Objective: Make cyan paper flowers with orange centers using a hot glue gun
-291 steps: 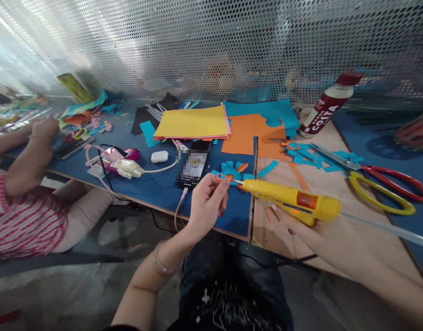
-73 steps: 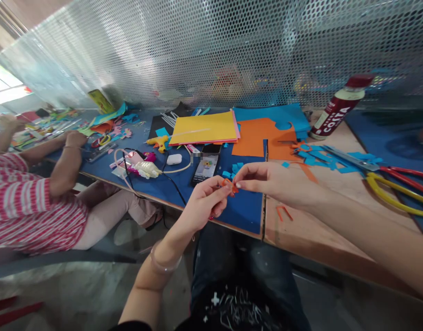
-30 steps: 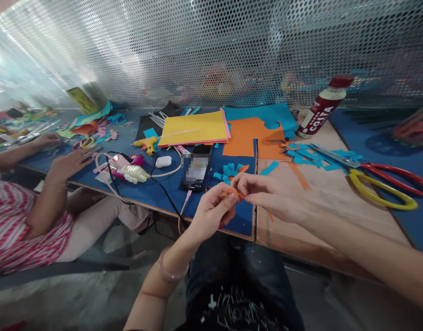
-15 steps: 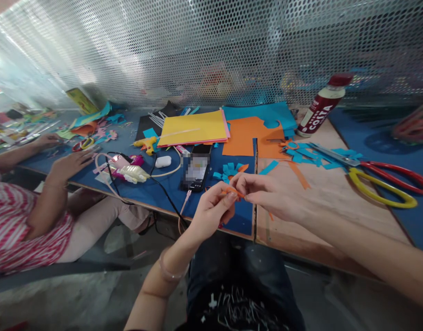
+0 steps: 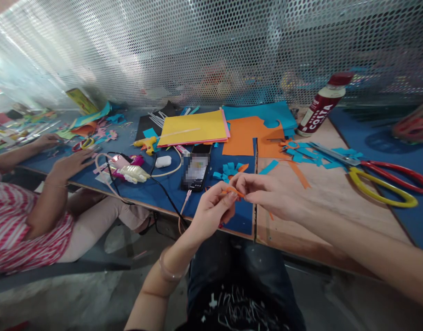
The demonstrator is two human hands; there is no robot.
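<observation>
Paper craft at a table (image 5: 335, 225). The left hand (image 5: 213, 209), to the right of the phone (image 5: 197, 174) and nearer the wearer, has its grip closed on a narrow orange strip (image 5: 235, 191), pinched between thumb and finger. The right hand (image 5: 271, 195), farther to the right of the phone, has its thumb and fingertips closed on the strip's right end. The strip is thus held to the right of the phone and nearer the wearer, partly hidden by fingers. Just right of the phone lies a blue paper flower (image 5: 228, 172) with an orange petal. Left of the phone are a small white case (image 5: 163, 161) and, farther out, a yellow glue gun (image 5: 147, 145). Behind the phone lie yellow paper (image 5: 193, 127) and, to its right, orange paper (image 5: 238, 138). Well right of the phone are scissors (image 5: 384, 184) with one red and one yellow handle; beyond them stands a bottle (image 5: 323, 105). Well left of the phone sits another person (image 5: 32, 216) in a striped shirt.
</observation>
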